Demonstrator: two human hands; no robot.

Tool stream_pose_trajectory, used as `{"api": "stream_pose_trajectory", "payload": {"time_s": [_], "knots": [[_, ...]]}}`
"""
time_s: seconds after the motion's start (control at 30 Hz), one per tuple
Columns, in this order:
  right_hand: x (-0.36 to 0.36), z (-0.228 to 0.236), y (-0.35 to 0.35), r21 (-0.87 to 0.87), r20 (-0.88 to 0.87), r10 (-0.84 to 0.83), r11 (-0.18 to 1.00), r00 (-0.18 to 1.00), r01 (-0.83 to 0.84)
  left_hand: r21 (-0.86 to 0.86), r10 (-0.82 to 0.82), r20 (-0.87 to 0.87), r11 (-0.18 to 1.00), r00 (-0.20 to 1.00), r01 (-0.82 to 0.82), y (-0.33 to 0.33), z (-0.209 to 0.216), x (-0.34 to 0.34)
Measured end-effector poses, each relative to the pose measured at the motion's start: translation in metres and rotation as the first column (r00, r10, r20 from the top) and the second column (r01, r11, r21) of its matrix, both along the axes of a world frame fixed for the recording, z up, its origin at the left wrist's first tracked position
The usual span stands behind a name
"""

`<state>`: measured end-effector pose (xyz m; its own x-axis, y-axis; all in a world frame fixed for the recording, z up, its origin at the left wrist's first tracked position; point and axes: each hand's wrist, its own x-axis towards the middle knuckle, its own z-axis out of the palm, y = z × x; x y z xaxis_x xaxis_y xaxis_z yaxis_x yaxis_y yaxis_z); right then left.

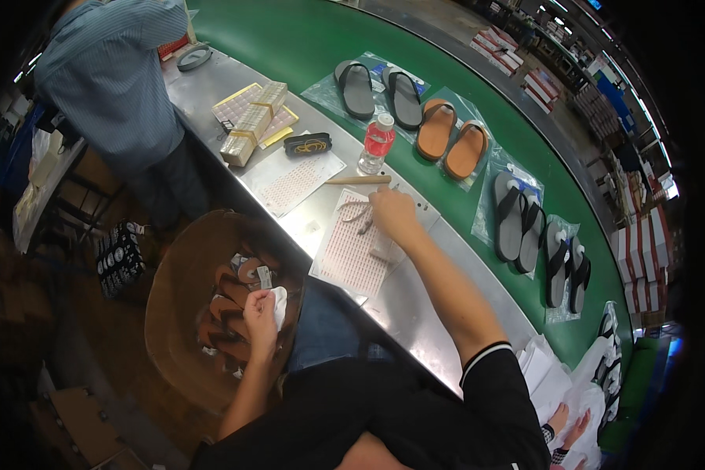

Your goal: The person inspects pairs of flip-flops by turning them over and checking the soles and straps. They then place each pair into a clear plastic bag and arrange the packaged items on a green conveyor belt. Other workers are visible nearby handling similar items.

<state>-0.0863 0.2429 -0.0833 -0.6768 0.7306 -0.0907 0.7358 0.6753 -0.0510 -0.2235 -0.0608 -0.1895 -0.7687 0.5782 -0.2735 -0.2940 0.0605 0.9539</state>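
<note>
My left hand point(261, 315) is closed on a crumpled white piece point(280, 304), paper or thin cloth, above the brown bin. A small white tag point(265, 277) shows just past its fingertips; whether it is held too, I cannot tell. Inside the bin point(168, 313) lie several brown strap-like sandal parts point(227, 309) with white tags. My right hand point(394, 213) reaches over the metal table, fingers bent together at the top of a printed label sheet point(345, 254). Beside those fingers lie thin dark metal tools point(360, 215), perhaps scissors; what the fingertips pinch is hidden.
A red-labelled bottle point(377, 146), a wooden stick point(359, 180), a dark strap point(307, 144) and a bundled stack point(254, 125) occupy the metal table. Bagged sandals point(439, 133) line the green conveyor point(525, 141). A person in a striped shirt point(113, 78) stands at left; another person's hands point(568, 427) show lower right.
</note>
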Motion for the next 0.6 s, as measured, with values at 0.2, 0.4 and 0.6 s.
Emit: {"api": "stream_pose_trajectory", "payload": {"time_s": [0.2,0.4,0.6], "knots": [[-0.025,0.015,0.027,0.190,-0.116,-0.170,0.963,0.979,0.189,0.166,0.015,0.067,0.986,0.998,-0.026,-0.031,0.001,-0.004],[-0.024,0.030,0.070,0.098,-0.534,-0.310,0.901,0.787,0.422,0.069,0.109,0.004,0.992,0.994,-0.109,-0.083,-0.016,-0.020],[-0.051,0.003,0.097,-0.054,-0.754,-0.256,0.942,0.605,0.331,0.051,0.177,-0.032,0.983,0.984,-0.176,-0.124,-0.023,-0.023]]}}
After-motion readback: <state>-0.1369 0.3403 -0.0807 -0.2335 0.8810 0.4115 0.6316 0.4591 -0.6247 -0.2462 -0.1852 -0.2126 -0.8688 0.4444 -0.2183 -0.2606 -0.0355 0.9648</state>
